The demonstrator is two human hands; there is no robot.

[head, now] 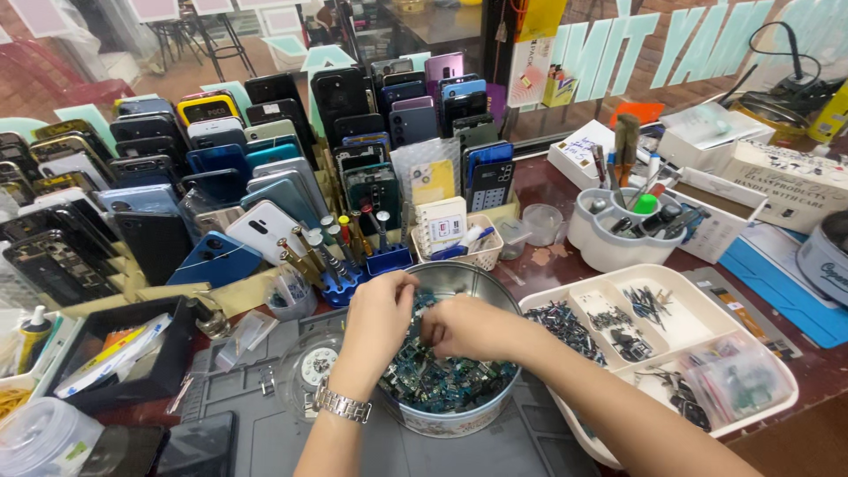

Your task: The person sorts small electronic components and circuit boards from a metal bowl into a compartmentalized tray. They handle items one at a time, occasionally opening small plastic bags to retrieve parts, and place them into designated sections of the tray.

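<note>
both hands in the round tin (459, 422) on the grey mat (265, 424): left hand (380, 311) and right hand (464, 329) curled, fingers pinching among small circuit boards (442, 380); exact grip hidden. white tray (707, 318) just right.

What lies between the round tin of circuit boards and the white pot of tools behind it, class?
In the head view, bare reddish tabletop separates the tin from the white pot.

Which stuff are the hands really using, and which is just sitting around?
In use: left hand, right hand, round tin, small circuit boards inside it.

Just lying about: phones, screwdrivers, white parts tray, grey mat, white tool cup.
</note>
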